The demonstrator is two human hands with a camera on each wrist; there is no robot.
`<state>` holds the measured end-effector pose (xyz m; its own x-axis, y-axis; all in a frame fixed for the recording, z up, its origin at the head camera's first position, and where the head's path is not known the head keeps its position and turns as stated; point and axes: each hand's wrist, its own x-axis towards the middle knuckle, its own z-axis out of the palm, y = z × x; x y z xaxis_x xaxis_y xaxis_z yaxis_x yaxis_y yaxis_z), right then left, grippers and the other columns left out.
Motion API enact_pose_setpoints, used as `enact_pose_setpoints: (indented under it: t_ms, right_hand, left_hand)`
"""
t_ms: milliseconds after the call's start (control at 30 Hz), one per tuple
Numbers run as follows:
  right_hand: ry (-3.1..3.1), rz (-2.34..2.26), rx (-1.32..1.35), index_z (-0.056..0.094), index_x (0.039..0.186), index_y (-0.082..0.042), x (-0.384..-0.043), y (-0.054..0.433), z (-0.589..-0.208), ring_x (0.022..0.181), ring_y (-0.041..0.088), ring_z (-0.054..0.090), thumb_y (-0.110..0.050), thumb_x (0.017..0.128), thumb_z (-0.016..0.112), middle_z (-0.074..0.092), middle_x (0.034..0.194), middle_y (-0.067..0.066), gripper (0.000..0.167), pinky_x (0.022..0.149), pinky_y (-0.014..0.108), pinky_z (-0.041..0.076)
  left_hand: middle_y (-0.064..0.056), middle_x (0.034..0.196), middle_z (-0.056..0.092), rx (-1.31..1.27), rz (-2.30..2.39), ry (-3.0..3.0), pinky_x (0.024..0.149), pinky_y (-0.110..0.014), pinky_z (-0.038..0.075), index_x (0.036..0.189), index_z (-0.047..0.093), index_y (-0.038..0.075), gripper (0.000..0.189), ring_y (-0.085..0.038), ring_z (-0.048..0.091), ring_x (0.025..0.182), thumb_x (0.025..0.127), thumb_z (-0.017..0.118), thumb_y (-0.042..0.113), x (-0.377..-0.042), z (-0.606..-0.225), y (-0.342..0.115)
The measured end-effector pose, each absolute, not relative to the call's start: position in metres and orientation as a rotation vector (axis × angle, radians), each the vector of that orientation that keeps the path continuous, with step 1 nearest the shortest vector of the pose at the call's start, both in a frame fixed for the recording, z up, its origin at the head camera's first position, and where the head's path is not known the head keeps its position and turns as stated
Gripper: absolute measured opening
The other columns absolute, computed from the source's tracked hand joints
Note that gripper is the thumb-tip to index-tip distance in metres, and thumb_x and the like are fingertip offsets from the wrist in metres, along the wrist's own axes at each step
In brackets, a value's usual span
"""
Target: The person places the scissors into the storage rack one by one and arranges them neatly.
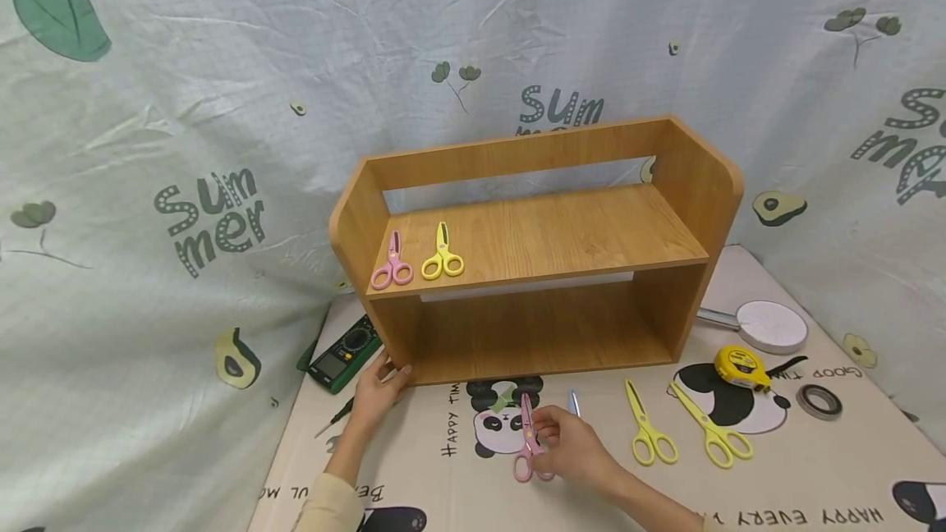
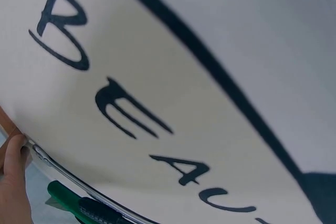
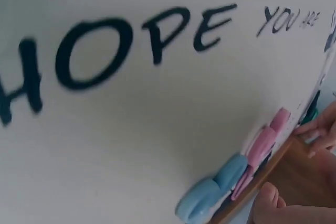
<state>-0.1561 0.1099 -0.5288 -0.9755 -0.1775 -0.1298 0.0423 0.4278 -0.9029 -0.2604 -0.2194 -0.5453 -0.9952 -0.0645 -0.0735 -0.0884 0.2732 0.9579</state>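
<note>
My left hand [image 1: 379, 392] grips the lower left front corner of a two-tier wooden shelf [image 1: 547, 146]. Below the shelf, my right hand [image 1: 572, 442] hovers with loosely bent fingers beside pink scissors [image 1: 526, 421], overlapping one handle loop in the head view. In the right wrist view its thumb [image 3: 269, 195] stands apart from the scissors. Blue scissors [image 3: 202, 200] lie alongside, mostly covered by that hand from above; only the blade tip shows. On the upper tier, a second pink pair of scissors [image 1: 394, 261] and a yellow pair [image 1: 443, 253] stand at the left.
Two yellow scissors [image 1: 641, 421] [image 1: 713, 429] lie right of my right hand. Farther right are a yellow tape measure [image 1: 739, 365], a tape roll [image 1: 819, 401] and a magnifying glass [image 1: 772, 327]. A green multimeter [image 1: 344, 354] and a dark screwdriver [image 1: 342, 411] lie left of the shelf.
</note>
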Motion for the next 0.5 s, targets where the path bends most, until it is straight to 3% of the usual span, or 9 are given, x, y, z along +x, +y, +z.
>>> enact_pose_setpoints:
  t_ms: [500]
  right_hand:
    - [2.662, -1.418, -0.212, 0.062, 0.112, 0.007, -0.159, 0.101, -0.553, 0.091, 0.019, 0.057, 0.012, 0.054, 0.075, 0.063, 0.099, 0.008, 0.060, 0.078, 0.026, 0.055]
  left_hand:
    - [-0.037, 0.154, 0.045, -0.142, 1.857, 2.512, 0.097, -0.048, 0.063, 0.163, 0.031, 0.006, 0.071, -0.049, 0.062, 0.129, 0.101, 0.065, 0.010, -0.260, -0.545, -0.221]
